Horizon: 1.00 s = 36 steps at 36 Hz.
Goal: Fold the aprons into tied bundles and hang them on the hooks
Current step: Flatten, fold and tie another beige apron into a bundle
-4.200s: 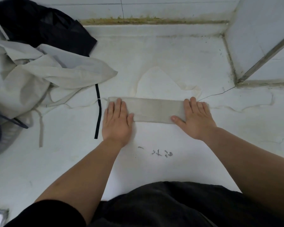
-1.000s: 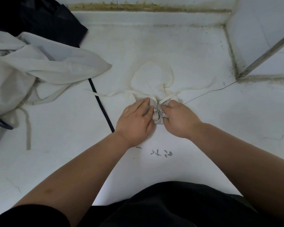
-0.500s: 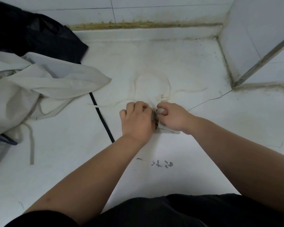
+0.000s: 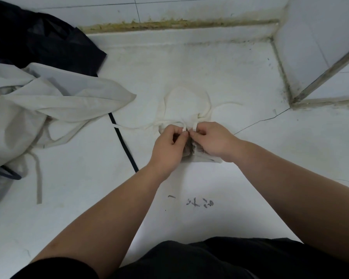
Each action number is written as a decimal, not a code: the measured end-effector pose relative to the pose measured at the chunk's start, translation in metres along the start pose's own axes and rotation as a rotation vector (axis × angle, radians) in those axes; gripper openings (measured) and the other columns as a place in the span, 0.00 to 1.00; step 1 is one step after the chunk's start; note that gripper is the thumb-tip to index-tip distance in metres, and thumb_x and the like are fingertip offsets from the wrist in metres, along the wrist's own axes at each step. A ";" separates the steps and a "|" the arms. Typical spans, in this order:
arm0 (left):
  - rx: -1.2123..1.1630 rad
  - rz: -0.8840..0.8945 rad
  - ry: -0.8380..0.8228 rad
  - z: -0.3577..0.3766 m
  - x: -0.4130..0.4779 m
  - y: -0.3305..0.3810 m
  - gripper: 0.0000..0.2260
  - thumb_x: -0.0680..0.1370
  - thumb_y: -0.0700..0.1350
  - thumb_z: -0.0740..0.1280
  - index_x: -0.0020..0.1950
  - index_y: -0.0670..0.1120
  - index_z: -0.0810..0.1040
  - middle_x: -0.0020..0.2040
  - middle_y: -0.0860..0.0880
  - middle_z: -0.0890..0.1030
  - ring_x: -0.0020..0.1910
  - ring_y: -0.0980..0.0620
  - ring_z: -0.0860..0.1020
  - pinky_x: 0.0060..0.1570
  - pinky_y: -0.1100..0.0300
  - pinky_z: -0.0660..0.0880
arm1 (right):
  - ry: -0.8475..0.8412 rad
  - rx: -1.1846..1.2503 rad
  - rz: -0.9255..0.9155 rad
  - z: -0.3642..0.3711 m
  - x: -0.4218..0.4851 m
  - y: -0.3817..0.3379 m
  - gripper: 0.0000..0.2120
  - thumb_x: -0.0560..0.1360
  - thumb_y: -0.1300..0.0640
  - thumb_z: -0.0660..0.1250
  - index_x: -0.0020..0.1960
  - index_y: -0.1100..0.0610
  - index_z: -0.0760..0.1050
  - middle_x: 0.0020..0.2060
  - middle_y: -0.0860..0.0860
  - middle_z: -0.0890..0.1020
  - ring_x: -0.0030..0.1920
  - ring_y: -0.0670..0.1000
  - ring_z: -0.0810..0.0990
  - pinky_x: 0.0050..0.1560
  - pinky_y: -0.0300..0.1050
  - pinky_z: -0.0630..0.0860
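The flat strip I was pressing is now a rolled apron bundle [image 4: 203, 156] mid-view. My left hand [image 4: 167, 147] and right hand [image 4: 212, 140] each pinch a tie [image 4: 195, 125] at its 12 o'clock, so I judge the knot is starting. Unfolded aprons [image 4: 48, 105] wait at 9 o'clock.

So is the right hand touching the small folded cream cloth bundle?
Touching. The head view shows the right hand lying on top of the small folded cream cloth bundle, its curled fingers pinching the bundle's tie string.
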<state>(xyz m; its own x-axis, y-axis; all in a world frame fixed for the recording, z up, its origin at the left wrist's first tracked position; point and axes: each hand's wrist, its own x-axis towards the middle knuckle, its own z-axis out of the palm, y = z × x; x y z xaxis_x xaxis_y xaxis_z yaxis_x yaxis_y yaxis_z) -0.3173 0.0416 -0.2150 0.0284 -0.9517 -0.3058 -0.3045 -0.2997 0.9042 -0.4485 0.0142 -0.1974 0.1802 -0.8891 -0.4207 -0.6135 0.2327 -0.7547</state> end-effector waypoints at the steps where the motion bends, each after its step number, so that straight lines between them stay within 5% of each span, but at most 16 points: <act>1: -0.027 -0.007 -0.002 -0.001 0.000 0.000 0.09 0.81 0.44 0.63 0.41 0.49 0.71 0.34 0.55 0.73 0.30 0.64 0.69 0.33 0.71 0.68 | 0.008 0.012 0.003 0.000 0.000 -0.001 0.19 0.81 0.54 0.59 0.32 0.56 0.62 0.29 0.50 0.68 0.31 0.50 0.66 0.37 0.43 0.65; 8: -0.008 -0.058 -0.076 -0.008 0.010 0.006 0.08 0.80 0.45 0.63 0.41 0.51 0.74 0.35 0.54 0.78 0.31 0.58 0.72 0.33 0.64 0.68 | 0.065 0.158 -0.038 -0.004 -0.001 -0.003 0.21 0.80 0.54 0.61 0.31 0.56 0.61 0.28 0.50 0.64 0.33 0.52 0.65 0.44 0.52 0.72; 12: 0.018 -0.044 -0.105 -0.006 0.010 0.006 0.12 0.81 0.47 0.63 0.38 0.54 0.79 0.30 0.56 0.75 0.30 0.59 0.71 0.33 0.68 0.67 | -0.041 0.123 -0.099 -0.004 -0.003 -0.003 0.20 0.81 0.58 0.59 0.30 0.55 0.64 0.29 0.41 0.72 0.27 0.40 0.70 0.35 0.33 0.66; 14: -0.001 -0.048 -0.106 -0.006 0.008 0.005 0.15 0.80 0.46 0.64 0.34 0.53 0.79 0.27 0.54 0.72 0.29 0.57 0.68 0.31 0.64 0.65 | -0.089 0.124 -0.106 -0.004 -0.003 -0.004 0.19 0.81 0.58 0.58 0.31 0.55 0.66 0.43 0.36 0.78 0.33 0.31 0.73 0.35 0.26 0.66; 16: -0.043 -0.050 -0.117 -0.008 0.005 0.006 0.15 0.79 0.45 0.66 0.31 0.50 0.78 0.26 0.53 0.70 0.28 0.56 0.66 0.31 0.62 0.64 | -0.115 0.081 -0.117 -0.005 -0.001 -0.004 0.17 0.82 0.57 0.57 0.37 0.60 0.73 0.59 0.42 0.77 0.49 0.34 0.75 0.42 0.25 0.68; 18: -0.022 -0.024 -0.159 -0.009 0.004 0.007 0.13 0.77 0.44 0.68 0.32 0.45 0.79 0.28 0.49 0.72 0.29 0.55 0.68 0.32 0.62 0.65 | -0.131 0.059 -0.105 -0.006 0.000 -0.005 0.17 0.82 0.54 0.56 0.49 0.65 0.78 0.65 0.44 0.75 0.53 0.40 0.75 0.47 0.30 0.70; 22: 0.042 0.039 -0.140 -0.012 0.006 0.006 0.16 0.77 0.46 0.69 0.30 0.43 0.75 0.26 0.49 0.70 0.27 0.56 0.66 0.30 0.62 0.63 | -0.191 0.158 0.016 -0.008 0.001 -0.009 0.18 0.80 0.49 0.57 0.52 0.63 0.76 0.50 0.58 0.78 0.39 0.47 0.70 0.45 0.40 0.68; 25: -0.054 -0.004 -0.117 -0.013 0.009 0.007 0.18 0.77 0.45 0.69 0.31 0.37 0.73 0.27 0.48 0.66 0.27 0.55 0.63 0.28 0.63 0.60 | -0.176 0.239 0.149 -0.010 0.000 -0.011 0.07 0.78 0.57 0.57 0.49 0.56 0.73 0.38 0.54 0.69 0.36 0.49 0.67 0.41 0.45 0.69; 27: -0.105 -0.055 -0.114 -0.014 0.010 0.010 0.17 0.77 0.46 0.69 0.40 0.32 0.78 0.32 0.45 0.71 0.31 0.52 0.66 0.32 0.62 0.63 | -0.149 0.206 0.147 -0.010 0.001 -0.006 0.06 0.77 0.61 0.56 0.43 0.58 0.71 0.35 0.53 0.69 0.35 0.50 0.67 0.42 0.46 0.69; 31: -0.161 -0.170 -0.092 -0.018 0.014 0.011 0.12 0.77 0.47 0.69 0.40 0.39 0.83 0.29 0.50 0.75 0.28 0.56 0.69 0.31 0.64 0.69 | -0.119 -0.049 0.011 -0.008 -0.003 -0.003 0.07 0.76 0.60 0.63 0.41 0.60 0.74 0.31 0.49 0.73 0.34 0.49 0.72 0.40 0.43 0.70; 34: -0.186 -0.222 -0.082 -0.019 0.018 0.010 0.13 0.77 0.48 0.68 0.34 0.46 0.82 0.25 0.53 0.74 0.26 0.58 0.70 0.32 0.65 0.71 | -0.090 0.097 0.026 -0.006 -0.007 -0.003 0.14 0.77 0.56 0.64 0.34 0.56 0.71 0.27 0.47 0.71 0.30 0.45 0.72 0.37 0.35 0.70; 36: -0.215 -0.239 -0.085 -0.020 0.019 0.011 0.13 0.77 0.48 0.68 0.33 0.47 0.82 0.27 0.51 0.74 0.27 0.57 0.70 0.31 0.67 0.71 | -0.096 0.278 0.101 -0.008 -0.006 0.002 0.15 0.76 0.57 0.63 0.31 0.56 0.68 0.31 0.51 0.71 0.36 0.51 0.71 0.44 0.44 0.70</act>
<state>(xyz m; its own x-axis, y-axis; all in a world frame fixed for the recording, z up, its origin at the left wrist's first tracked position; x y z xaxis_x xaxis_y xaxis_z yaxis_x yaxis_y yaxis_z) -0.3012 0.0190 -0.2055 -0.0070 -0.8462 -0.5327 -0.0902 -0.5301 0.8431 -0.4568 0.0174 -0.1926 0.2088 -0.8177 -0.5364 -0.4003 0.4289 -0.8098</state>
